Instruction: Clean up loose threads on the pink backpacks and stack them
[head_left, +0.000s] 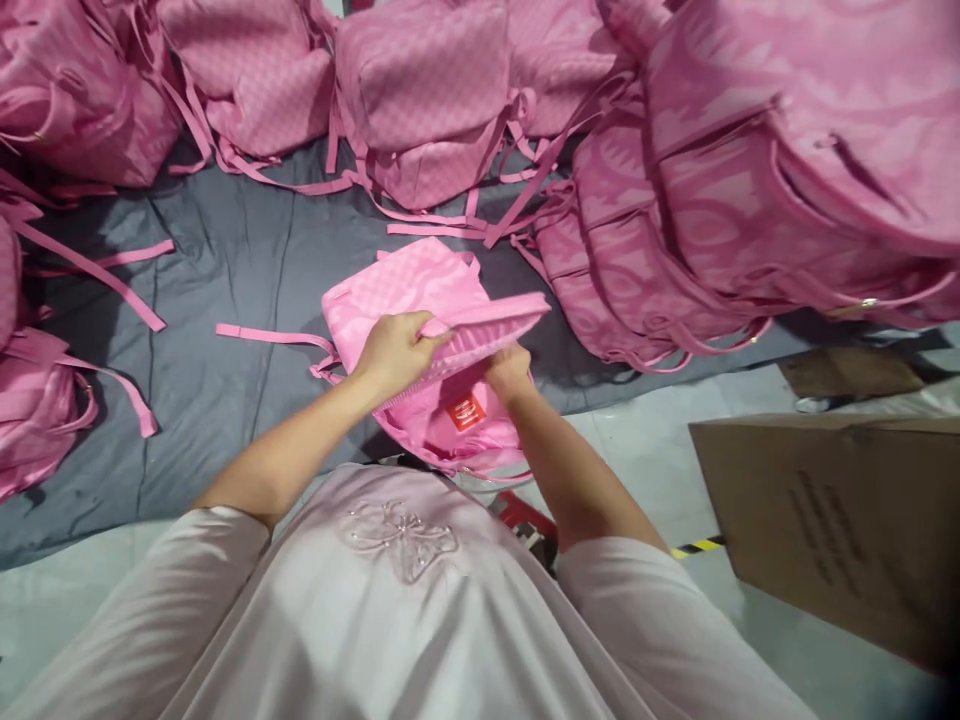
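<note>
A pink patterned backpack [409,295] is held up in front of me above a dark grey cloth [225,260]. My left hand [394,350] is closed on the edge of its lifted pink flap [487,325]. My right hand [508,370] is tucked under that flap, gripping the bag; its fingers are mostly hidden. A red label [466,412] shows on the bag's lining below my hands. A loose pink strap [270,335] trails from the bag to the left.
Heaps of pink backpacks ring the cloth: at the back [427,100], at the right [750,180] and at the left [45,400]. A large brown cardboard box [840,520] lies on the pale floor at the right. Loose straps cross the cloth.
</note>
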